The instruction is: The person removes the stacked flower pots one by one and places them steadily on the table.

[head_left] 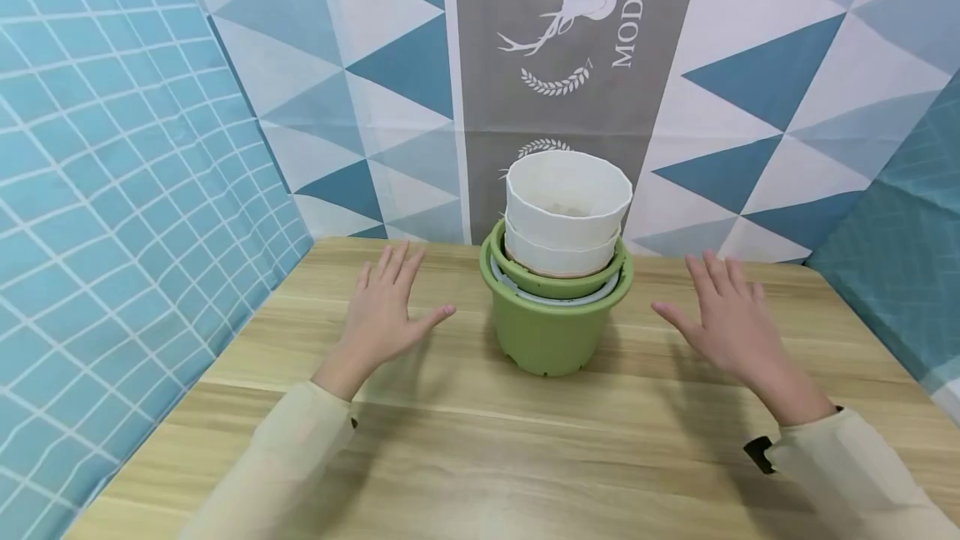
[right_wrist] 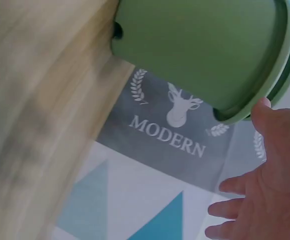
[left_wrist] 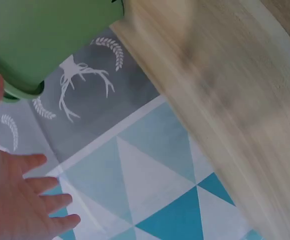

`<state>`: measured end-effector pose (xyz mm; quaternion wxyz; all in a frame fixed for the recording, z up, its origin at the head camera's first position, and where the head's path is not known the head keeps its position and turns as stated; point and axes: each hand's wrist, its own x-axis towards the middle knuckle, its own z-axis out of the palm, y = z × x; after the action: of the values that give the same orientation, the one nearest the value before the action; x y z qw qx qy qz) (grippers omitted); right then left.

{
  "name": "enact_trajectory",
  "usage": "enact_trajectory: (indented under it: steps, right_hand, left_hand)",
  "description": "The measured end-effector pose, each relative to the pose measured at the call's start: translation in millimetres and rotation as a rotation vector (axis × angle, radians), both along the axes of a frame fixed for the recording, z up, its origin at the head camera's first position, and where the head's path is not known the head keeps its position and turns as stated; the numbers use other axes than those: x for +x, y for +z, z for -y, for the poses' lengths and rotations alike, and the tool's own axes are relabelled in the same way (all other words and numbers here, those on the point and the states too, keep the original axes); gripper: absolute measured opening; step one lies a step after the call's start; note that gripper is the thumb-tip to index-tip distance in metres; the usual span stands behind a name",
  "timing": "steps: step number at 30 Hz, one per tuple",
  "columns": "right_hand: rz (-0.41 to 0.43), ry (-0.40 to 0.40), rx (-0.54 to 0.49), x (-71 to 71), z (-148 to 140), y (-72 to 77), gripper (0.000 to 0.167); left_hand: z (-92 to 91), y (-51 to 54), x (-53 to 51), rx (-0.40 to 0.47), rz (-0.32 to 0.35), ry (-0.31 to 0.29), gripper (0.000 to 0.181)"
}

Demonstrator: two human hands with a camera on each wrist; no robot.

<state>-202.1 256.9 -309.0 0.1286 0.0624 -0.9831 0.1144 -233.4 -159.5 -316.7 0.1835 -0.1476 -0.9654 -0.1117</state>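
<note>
A nested stack of flower pots stands upright near the back of the wooden table. Its outermost one is a green flower pot (head_left: 551, 340), with a grey rim and another green pot (head_left: 558, 283) inside. White pots (head_left: 567, 227) with wavy rims sit on top, one within another. To the left of the stack, my left hand (head_left: 386, 307) is held with fingers spread, apart from the pots. On the other side my right hand (head_left: 727, 319) is likewise spread and touches no pot. Both wrist views show the green pot's side (left_wrist: 45, 40) beyond the straight fingers.
The wooden table (head_left: 480, 457) extends in front of the stack. Behind it hangs a patterned cloth (head_left: 397, 107) with triangles and a deer print. Blue checked cloth (head_left: 112, 148) borders the left side, and teal cloth (head_left: 900, 248) the right.
</note>
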Motion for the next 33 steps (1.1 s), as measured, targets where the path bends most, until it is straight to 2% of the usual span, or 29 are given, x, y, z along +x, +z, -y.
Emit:
enact_trajectory:
  steps: [5,10,16,20,28,33]
  right_hand:
    - [0.017,0.022,0.035,-4.1,6,15.9,0.091]
    - [0.052,0.040,0.048,-6.3,9,28.5,0.094]
    - [0.134,0.082,0.010,-7.6,16,34.4,0.098]
    - [0.142,0.114,-0.032,-6.7,21,35.0,0.098]
    - [0.123,0.139,-0.017,-7.4,24,43.1,0.096]
    - [0.122,0.141,-0.004,-9.5,25,50.6,0.097]
  left_hand:
    - [-0.9,-2.4,-2.9,-0.019,0.004,-0.018,0.089]
    - [-2.1,-4.6,-5.8,0.031,0.054,-0.057,0.088]
    - [0.2,-8.4,-2.1,0.055,0.072,-0.084,0.086]
    - [4.7,-10.9,1.8,0.112,0.100,-0.091,0.078]
    - [3.8,-7.4,0.7,0.305,0.295,-0.044,0.050]
    - [-0.9,-3.2,-1.8,0.342,0.353,-0.062,0.044]
